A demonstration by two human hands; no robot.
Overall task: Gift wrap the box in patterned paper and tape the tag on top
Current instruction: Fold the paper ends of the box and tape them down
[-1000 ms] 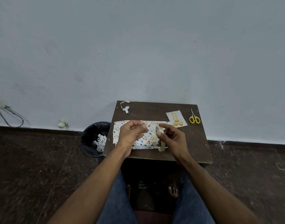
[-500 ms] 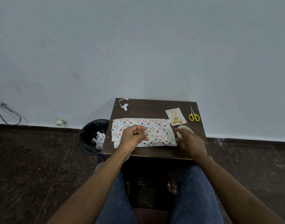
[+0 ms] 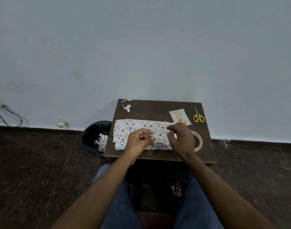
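Wrapped box (image 3: 138,129) in patterned paper lies flat, centre of small table (image 3: 158,108). L hand (image 3: 139,139) over box w/ fingers curled, thumb & forefinger pinched; what they pinch can't be told. R hand (image 3: 181,138) above box's right end, fingers bent, blurred; grip unclear. Tape roll (image 3: 198,141) just right of R hand. Tag (image 3: 178,115) & scissors (image 3: 198,115) at far right.

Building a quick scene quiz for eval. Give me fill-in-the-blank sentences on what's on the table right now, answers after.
1. The scissors have ____ handles.
2. The tape roll lies on the table by the ____ hand.
3. The gift tag lies between the wrapped box and the ____.
4. Left of the table stands a black ____ holding paper scraps.

Answers: yellow; right; scissors; bin
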